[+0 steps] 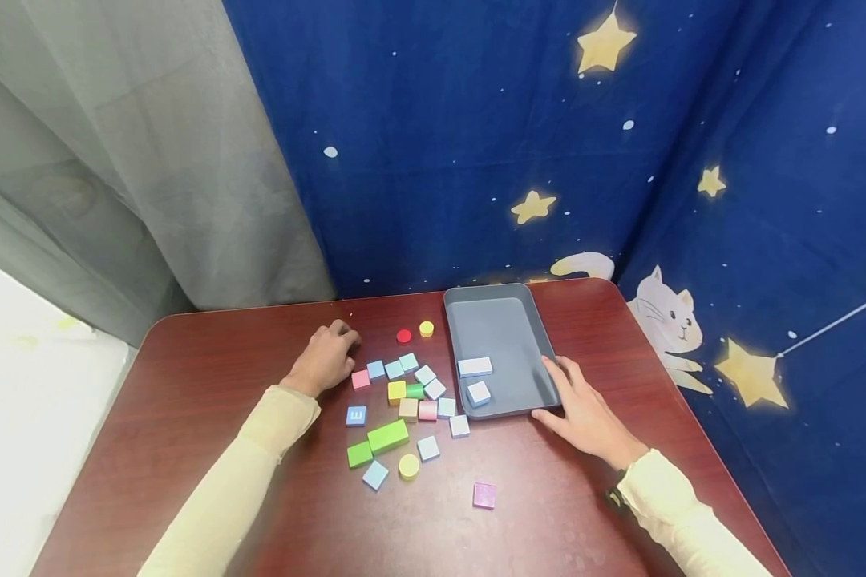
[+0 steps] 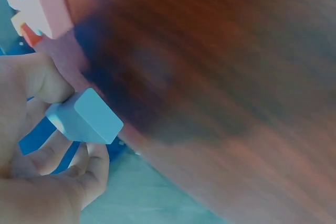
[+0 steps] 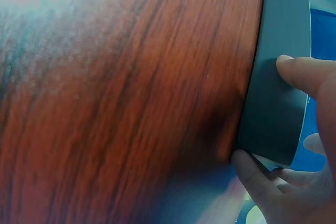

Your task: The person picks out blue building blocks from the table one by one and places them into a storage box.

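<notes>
At the left of the blocks, my left hand is over the table. A light blue block is pinched between its thumb and fingers in the left wrist view; in the head view the hand hides it. My right hand grips the near right corner of a grey tray, thumb against the tray's front wall and fingers around the side. Inside the tray lie a long white-topped block and a smaller pale blue one. The pink block is nearest my left hand.
Several loose blocks lie left of the tray, among them a long green block, a yellow cube and a blue letter block. Red and yellow discs sit farther back. A purple block lies nearer the front.
</notes>
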The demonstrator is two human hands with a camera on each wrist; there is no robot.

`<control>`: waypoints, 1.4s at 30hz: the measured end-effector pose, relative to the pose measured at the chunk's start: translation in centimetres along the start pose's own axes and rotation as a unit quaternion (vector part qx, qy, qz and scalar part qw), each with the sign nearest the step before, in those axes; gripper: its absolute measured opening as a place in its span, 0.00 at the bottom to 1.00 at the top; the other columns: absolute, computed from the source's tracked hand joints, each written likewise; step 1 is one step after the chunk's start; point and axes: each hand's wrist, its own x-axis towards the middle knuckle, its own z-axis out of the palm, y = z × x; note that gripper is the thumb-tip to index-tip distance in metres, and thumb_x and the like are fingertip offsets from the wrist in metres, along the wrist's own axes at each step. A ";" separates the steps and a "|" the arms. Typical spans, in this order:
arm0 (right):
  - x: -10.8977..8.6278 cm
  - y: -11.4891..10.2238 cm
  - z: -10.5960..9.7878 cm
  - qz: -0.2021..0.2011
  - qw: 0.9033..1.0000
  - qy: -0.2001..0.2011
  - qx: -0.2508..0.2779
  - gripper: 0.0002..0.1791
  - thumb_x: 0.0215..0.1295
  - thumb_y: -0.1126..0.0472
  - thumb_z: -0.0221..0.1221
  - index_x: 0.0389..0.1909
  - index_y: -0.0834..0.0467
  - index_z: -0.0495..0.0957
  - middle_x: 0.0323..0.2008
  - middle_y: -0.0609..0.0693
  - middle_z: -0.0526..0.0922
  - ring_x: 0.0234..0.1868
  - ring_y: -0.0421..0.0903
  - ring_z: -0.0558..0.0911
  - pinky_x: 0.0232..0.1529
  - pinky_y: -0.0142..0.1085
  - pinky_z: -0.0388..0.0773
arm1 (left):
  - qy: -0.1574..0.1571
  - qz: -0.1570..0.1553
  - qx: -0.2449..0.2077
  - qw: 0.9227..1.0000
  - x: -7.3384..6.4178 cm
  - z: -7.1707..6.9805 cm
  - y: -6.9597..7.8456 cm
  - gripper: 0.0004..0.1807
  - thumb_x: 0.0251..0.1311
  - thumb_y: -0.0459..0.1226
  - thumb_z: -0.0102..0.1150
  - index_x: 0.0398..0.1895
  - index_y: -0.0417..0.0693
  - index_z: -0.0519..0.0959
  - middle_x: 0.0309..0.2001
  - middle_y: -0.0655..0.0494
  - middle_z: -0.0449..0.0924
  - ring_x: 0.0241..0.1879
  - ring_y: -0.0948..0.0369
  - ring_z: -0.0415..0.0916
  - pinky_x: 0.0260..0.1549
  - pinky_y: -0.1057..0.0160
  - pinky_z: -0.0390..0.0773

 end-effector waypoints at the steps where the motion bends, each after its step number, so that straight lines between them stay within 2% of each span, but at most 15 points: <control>1: 0.0 0.0 0.0 0.000 1.000 0.000 -0.001 0.52 0.69 0.52 0.76 0.86 0.60 0.58 0.77 0.65 0.61 0.64 0.67 0.80 0.63 0.65 0.81 | 0.001 0.003 0.000 1.000 0.2 -0.1 0.4 0.16 0.62 0.27 0.66 0.53 0.38 0.87 0.56 0.35 0.79 0.51 0.36 0.78 0.62 0.37 0.77; 8: 0.0 0.0 0.0 0.003 1.000 -0.001 -0.002 0.52 0.69 0.52 0.76 0.86 0.60 0.58 0.77 0.66 0.61 0.64 0.68 0.79 0.63 0.66 0.80 | 0.017 0.048 0.021 0.998 1.8 -0.4 3.2 0.16 0.61 0.26 0.70 0.53 0.39 0.88 0.55 0.37 0.80 0.51 0.38 0.79 0.61 0.40 0.80; 14: 0.0 0.1 0.2 0.001 1.000 0.002 -0.005 0.53 0.69 0.52 0.76 0.86 0.60 0.58 0.77 0.67 0.61 0.64 0.68 0.80 0.62 0.66 0.81 | 0.002 0.064 0.032 0.997 3.5 -0.6 5.9 0.20 0.65 0.27 0.72 0.60 0.41 0.86 0.59 0.39 0.80 0.55 0.41 0.79 0.61 0.43 0.83; 19: 0.0 0.3 0.3 0.002 1.000 0.004 -0.006 0.53 0.69 0.52 0.76 0.87 0.59 0.57 0.77 0.66 0.61 0.64 0.67 0.80 0.63 0.66 0.80 | 0.001 0.100 0.041 0.994 4.4 -0.6 8.0 0.21 0.66 0.28 0.72 0.62 0.41 0.85 0.60 0.39 0.80 0.56 0.41 0.79 0.60 0.44 0.84; 26: -0.1 0.4 0.4 0.006 1.000 0.003 -0.003 0.53 0.69 0.51 0.76 0.87 0.59 0.57 0.78 0.66 0.61 0.66 0.67 0.79 0.63 0.66 0.80 | 0.001 0.158 0.071 0.985 5.3 -0.4 10.9 0.19 0.69 0.27 0.68 0.61 0.44 0.86 0.59 0.40 0.80 0.54 0.42 0.79 0.56 0.45 0.85; 35: -0.1 0.3 0.3 0.007 1.000 0.003 -0.005 0.53 0.69 0.52 0.76 0.87 0.59 0.58 0.77 0.66 0.61 0.65 0.68 0.79 0.63 0.66 0.80 | -0.009 0.211 0.090 0.973 6.5 -0.1 15.1 0.19 0.70 0.25 0.66 0.61 0.45 0.86 0.60 0.41 0.80 0.55 0.43 0.79 0.53 0.46 0.85; 42: -0.2 0.4 0.4 0.006 1.000 0.004 -0.001 0.53 0.69 0.51 0.76 0.87 0.58 0.57 0.77 0.66 0.60 0.65 0.68 0.79 0.62 0.67 0.80 | -0.020 0.249 0.121 0.961 6.9 0.4 18.7 0.20 0.72 0.30 0.70 0.65 0.50 0.85 0.63 0.46 0.81 0.57 0.48 0.79 0.58 0.52 0.84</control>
